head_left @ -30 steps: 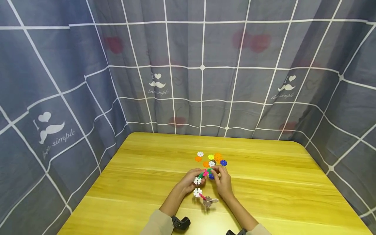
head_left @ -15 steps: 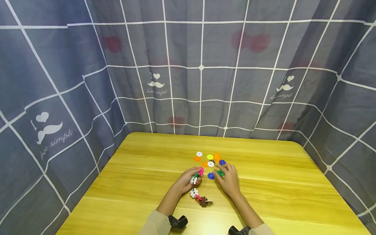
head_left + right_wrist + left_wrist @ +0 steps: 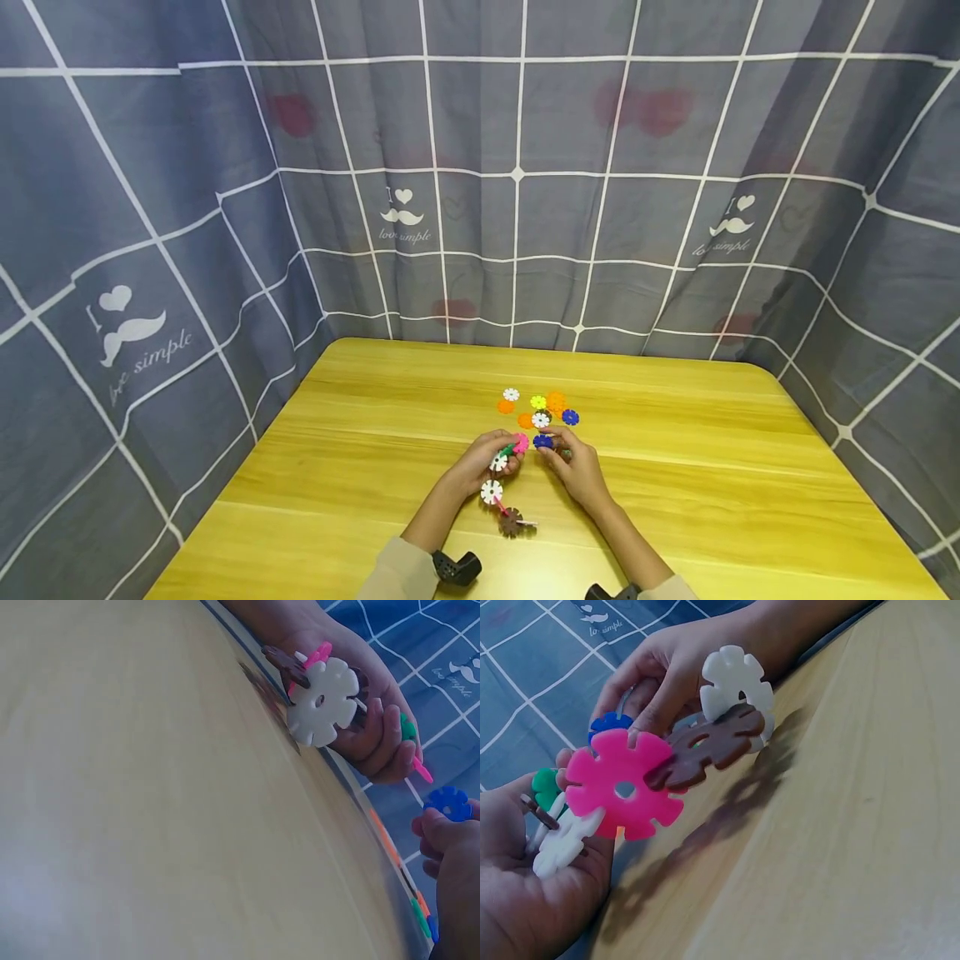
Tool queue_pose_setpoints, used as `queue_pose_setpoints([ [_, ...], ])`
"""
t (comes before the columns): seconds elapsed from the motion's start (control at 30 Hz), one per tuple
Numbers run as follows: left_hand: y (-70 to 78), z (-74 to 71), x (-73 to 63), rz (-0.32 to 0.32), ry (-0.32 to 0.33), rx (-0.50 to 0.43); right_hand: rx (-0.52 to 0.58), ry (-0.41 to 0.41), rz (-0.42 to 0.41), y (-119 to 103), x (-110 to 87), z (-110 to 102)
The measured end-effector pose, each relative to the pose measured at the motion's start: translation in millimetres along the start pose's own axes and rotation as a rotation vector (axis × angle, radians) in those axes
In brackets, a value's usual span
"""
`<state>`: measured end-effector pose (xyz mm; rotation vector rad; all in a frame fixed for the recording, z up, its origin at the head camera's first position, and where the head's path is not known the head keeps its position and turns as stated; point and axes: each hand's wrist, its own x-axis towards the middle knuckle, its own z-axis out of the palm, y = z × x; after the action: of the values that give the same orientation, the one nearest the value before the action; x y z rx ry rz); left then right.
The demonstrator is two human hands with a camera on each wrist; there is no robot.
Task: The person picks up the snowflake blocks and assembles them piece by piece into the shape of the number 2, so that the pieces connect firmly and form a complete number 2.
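My left hand (image 3: 478,463) holds a chain of interlocked, notched flower-shaped plastic discs. At its upper end a pink disc (image 3: 521,442) is pinched by the fingertips, with a green disc just below. Out of the palm dangle a white disc (image 3: 491,492), another pink disc (image 3: 622,784), a brown disc (image 3: 511,522) and a white end disc (image 3: 733,682). My right hand (image 3: 585,479) pinches a blue disc (image 3: 448,802) between thumb and fingers, close to the pink one but apart from it. A loose green disc (image 3: 566,455) lies partly hidden by the right hand.
Beyond the hands, loose discs lie on the wooden table (image 3: 360,433): white (image 3: 511,394), yellow (image 3: 538,402), several orange (image 3: 556,402) and another blue disc (image 3: 571,417). A checked curtain (image 3: 480,208) surrounds the table's back and sides.
The right hand held a green disc against the chain, then moved right, leaving it on the table. Now it has picked up the blue disc and come back toward the chain.
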<state>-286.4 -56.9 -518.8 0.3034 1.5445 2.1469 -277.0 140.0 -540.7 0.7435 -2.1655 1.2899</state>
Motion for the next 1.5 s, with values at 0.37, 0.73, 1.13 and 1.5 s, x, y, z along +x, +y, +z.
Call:
queue_pose_setpoints([
  [0.37,-0.8,-0.3,1.2,0.007,0.004,-0.041,0.012,-0.021,-0.060,-5.6,-0.8,4.1],
  [0.73,-2.4,-4.0,-0.8,-0.002,-0.010,0.009,0.098,0.078,0.012,-33.6,2.7,3.8],
  [1.13,1.6,-1.5,-2.5,0.003,-0.036,0.006,-0.142,0.075,-0.333,-8.5,4.2,6.3],
  [1.5,1.8,0.4,-2.1,-0.015,-0.033,-0.060,-0.209,0.045,-0.029,-2.4,2.3,-1.1],
])
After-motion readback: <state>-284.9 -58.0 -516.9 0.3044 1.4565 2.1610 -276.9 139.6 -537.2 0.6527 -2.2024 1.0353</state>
